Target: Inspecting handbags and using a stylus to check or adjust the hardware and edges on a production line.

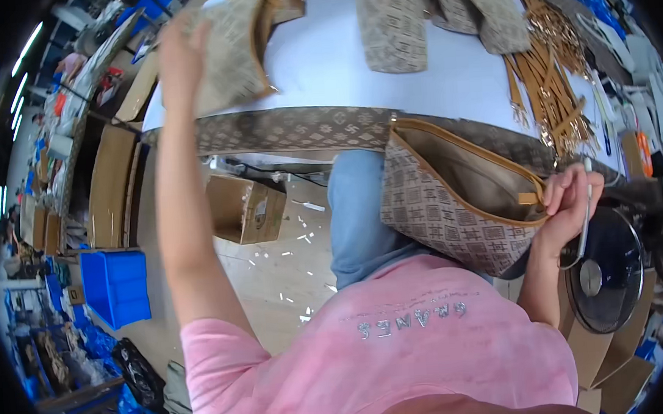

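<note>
A beige patterned bag with tan trim rests open-topped over my lap, tilted against the table edge. My right hand pinches its right corner, beside a small tan tab. A thin pale stick-like tool also sits in that hand; its exact kind is unclear. My left arm reaches far forward to the table's left side. There my left hand, blurred by motion, is over or beside another patterned bag; whether it touches that bag is hard to see.
More patterned bags lie on the white tabletop. A pile of tan straps with metal clasps lies at its right. Below are a cardboard box and a blue bin. A dark round-topped stool stands right.
</note>
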Demonstrator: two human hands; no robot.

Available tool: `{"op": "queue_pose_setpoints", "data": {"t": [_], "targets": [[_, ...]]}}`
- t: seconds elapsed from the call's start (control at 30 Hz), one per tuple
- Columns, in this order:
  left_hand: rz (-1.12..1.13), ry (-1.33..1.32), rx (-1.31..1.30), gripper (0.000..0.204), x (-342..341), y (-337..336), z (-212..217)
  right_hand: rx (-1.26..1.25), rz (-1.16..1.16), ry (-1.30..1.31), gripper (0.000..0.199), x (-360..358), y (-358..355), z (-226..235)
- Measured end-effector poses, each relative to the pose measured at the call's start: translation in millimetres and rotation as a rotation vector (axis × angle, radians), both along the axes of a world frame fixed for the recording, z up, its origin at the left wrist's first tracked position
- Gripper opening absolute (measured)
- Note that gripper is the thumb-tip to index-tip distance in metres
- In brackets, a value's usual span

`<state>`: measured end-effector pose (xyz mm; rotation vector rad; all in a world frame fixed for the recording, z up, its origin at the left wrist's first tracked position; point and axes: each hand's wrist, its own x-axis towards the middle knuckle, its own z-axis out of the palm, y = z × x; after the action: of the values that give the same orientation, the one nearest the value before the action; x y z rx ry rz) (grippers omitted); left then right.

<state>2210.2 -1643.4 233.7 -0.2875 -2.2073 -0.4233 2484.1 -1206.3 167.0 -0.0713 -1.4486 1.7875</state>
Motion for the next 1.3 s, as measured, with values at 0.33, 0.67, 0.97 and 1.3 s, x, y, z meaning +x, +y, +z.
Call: {"op": "queue_pose_setpoints", "data": {"t": [0.33, 0.67, 0.97, 1.3], "targets": [[-0.308, -0.858, 0.442, 0.054, 199, 199, -106, 0.024, 0.226, 0.061, 0.015, 29, -6, 1], [-0.393, -0.819, 0.63, 0.037, 207, 150, -50, 0.253, 0.629, 0.217, 0.034, -23, 2, 24], [-0.48, -0.541, 0.841, 0.028, 184, 164, -114, -0.223, 1.437, -0.115, 0.067, -140, -66, -4], [-0.305, -0.374, 0.829, 0.026, 174, 179, -134, -0.209, 1.344, -0.371, 0.026, -159, -70, -20]]}}
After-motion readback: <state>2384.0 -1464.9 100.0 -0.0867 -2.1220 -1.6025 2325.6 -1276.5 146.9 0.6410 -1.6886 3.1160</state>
